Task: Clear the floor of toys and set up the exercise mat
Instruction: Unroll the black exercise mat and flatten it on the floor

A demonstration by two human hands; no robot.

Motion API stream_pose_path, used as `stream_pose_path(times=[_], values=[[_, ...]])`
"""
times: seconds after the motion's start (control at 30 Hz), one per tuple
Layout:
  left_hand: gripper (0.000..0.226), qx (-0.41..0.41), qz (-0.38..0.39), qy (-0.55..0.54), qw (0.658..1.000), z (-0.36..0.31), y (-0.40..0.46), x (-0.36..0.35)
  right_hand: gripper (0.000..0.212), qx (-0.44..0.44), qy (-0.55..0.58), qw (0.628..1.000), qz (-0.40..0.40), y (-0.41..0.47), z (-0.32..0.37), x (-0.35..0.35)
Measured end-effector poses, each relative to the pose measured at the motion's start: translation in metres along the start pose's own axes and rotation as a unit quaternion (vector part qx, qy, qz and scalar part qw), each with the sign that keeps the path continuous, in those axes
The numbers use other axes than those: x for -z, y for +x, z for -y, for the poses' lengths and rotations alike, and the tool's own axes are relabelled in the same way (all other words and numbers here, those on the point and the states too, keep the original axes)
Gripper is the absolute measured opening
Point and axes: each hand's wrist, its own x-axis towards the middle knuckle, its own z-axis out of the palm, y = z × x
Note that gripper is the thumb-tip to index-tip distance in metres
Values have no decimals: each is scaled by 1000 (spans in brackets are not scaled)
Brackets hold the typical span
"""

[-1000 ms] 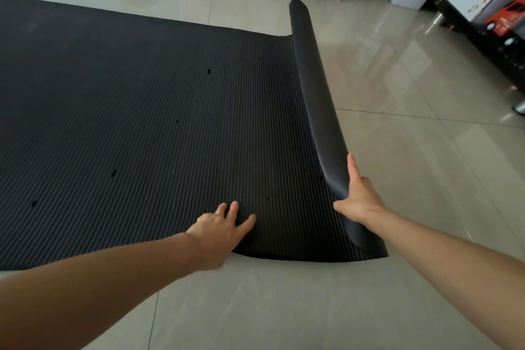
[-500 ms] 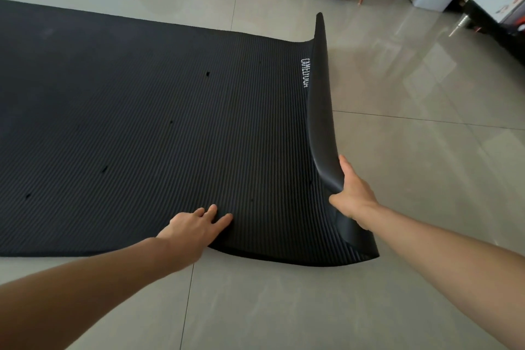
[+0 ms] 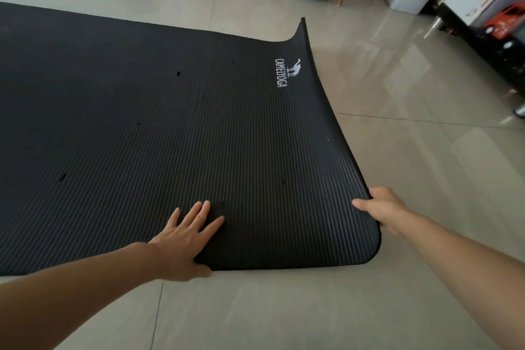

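I note the left hand [image 3: 189,236] lying flat and released on the mat [image 3: 170,136] spread on the floor [image 3: 426,207], the right hand [image 3: 382,207] grasping its raised end edge; I judge lowering that edge slowly, smoothing outward, avoids curl.

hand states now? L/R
Left hand: open, fingers spread, flat on the black yoga mat.
Right hand: closed on the mat's curled end edge, thumb on top.
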Motion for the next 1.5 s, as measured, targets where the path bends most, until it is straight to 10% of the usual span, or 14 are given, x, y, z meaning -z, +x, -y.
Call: stream_pose_path(times=[0.23, 1.2, 1.5], values=[[63, -5, -86, 22, 996, -22, 40, 11, 25, -29, 75, 997, -9, 12, -26, -2], [55, 12, -229, 0, 973, -93, 117, 18, 27, -30, 6, 996, -88, 29, -68, -2], [56, 11, -265, -7, 964, -107, 134, 23, 66, 235, -346, 892, -171, 14, -89, -30]])
